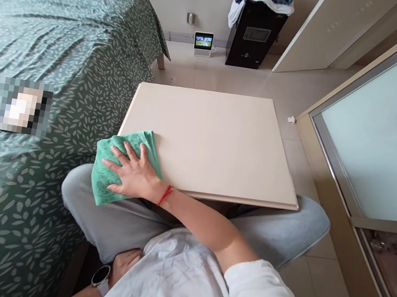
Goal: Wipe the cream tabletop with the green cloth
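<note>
Green microfiber cloth point(122, 166), bunched and folded loosely, with faint darker printed markings, on the near left corner of a cream-coloured rectangular board point(215, 141), part of it hanging past the board's left edge. Board lying roughly level, its smooth, matt face bare beyond the cloth, with a thin, slightly paler band along the near edge. Right hand point(134, 173) palm-down on top of the cloth, fingers spread wide, fingertips on the fabric, pressing it against the board. Left hand point(126, 264) lower down, below the near edge of the board, partly curled, well apart from both cloth and board.
</note>
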A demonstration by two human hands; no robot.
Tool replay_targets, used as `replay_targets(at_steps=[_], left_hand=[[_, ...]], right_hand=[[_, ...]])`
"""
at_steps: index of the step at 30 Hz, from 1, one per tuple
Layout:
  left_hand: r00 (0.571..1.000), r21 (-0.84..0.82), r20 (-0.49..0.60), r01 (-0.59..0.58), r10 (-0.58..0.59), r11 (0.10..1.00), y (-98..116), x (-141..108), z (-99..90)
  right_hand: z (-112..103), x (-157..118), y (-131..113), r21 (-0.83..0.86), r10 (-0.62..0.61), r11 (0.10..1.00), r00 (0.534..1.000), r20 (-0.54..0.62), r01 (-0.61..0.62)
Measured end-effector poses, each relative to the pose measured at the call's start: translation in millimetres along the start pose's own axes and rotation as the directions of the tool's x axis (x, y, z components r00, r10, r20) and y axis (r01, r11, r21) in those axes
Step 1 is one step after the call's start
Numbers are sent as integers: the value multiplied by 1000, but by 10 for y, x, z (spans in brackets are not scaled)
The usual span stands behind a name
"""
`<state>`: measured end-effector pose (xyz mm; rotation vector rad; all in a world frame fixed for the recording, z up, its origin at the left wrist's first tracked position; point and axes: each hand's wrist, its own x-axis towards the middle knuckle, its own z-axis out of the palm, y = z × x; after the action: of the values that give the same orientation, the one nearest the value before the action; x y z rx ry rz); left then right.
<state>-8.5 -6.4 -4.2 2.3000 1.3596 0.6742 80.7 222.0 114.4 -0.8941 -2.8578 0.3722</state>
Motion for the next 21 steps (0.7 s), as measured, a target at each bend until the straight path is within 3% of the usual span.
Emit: replay_targets(at_steps=[3,6,10,14,16,18,20,21], left_hand=[[1000,2,0,7,-7,1000,15,6,-9],[1000,-6,-3,-4,4,1000,27,19,-15],[1000,-22,-7,-18,18,1000,34,39,-14],[998,-24,-31,-49,48,998,26,50,-1],[998,-28,-32,-57,56,998,20,51,6],[998,-38,-26,-61,60,997,15,50,12],[997,-46,-31,-67,65,997,9,49,17],[997,-51,-35,-71,69,996,6,48,20]], right_hand=[[-77,-383,235,53,86,995,996,-21,-85],[-128,-945,518,61,226,973,973,-49,-223],[-167,-1903,937,-4,446,894,892,-79,-447],[-188,-2860,1375,-85,589,793,795,-143,-603],[-197,-3195,1587,-92,675,709,710,-201,-699],[-213,-3363,1773,-56,782,578,571,-250,-814],[-238,-3345,1910,-14,868,436,425,-259,-900],[-253,-3267,1952,-8,892,386,376,-251,-922]])
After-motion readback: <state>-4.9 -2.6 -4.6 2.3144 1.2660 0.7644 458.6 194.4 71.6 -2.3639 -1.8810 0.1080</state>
